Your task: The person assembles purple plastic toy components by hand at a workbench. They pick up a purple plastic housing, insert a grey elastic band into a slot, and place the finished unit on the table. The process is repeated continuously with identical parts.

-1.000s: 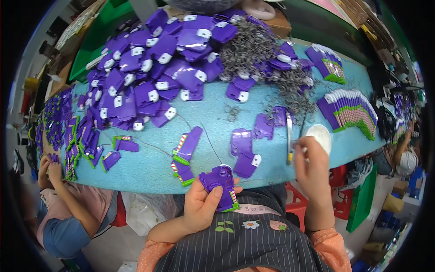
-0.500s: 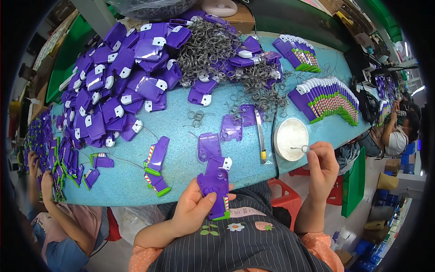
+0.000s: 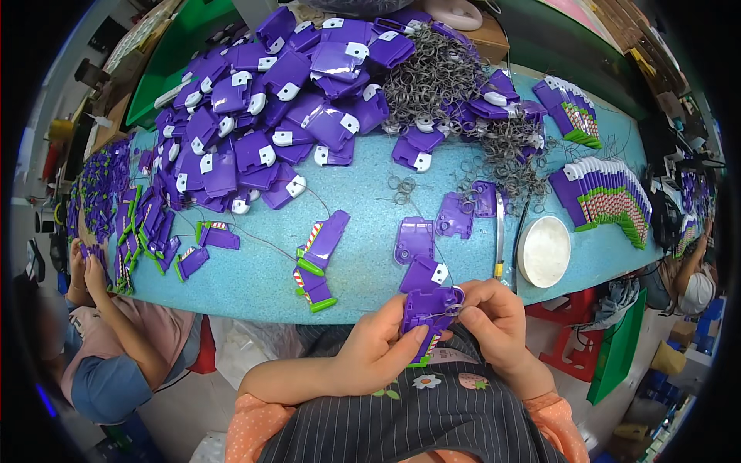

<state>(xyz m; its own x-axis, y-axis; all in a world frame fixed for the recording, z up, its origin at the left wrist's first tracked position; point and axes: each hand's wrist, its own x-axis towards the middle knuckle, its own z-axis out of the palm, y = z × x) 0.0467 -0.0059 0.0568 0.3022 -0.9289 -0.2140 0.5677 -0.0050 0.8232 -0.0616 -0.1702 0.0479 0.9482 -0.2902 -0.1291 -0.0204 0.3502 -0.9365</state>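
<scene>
The left hand [image 3: 378,347] is gripping a purple plastic part [image 3: 427,315] just off the near edge of the blue surface [image 3: 363,255], thumb lying across its face. The right hand [image 3: 494,320] is pressing in against the part's right side, fingers pinched on a small wire spring [image 3: 455,297] at its upper corner. Just beyond the hands, two more purple shells [image 3: 417,251] are lying flat, and a white dish [image 3: 544,251] is sitting beyond the right hand, with a thin metal tool [image 3: 499,235] beside it. Farther beyond the left hand, a green-tipped purple piece [image 3: 316,258] is resting on the surface. Well beyond both hands, a heap of purple parts [image 3: 285,100] and a tangle of springs [image 3: 440,77] are spreading across the far side. Far to the left, another person's hands [image 3: 85,266] are working at the surface's end.
</scene>
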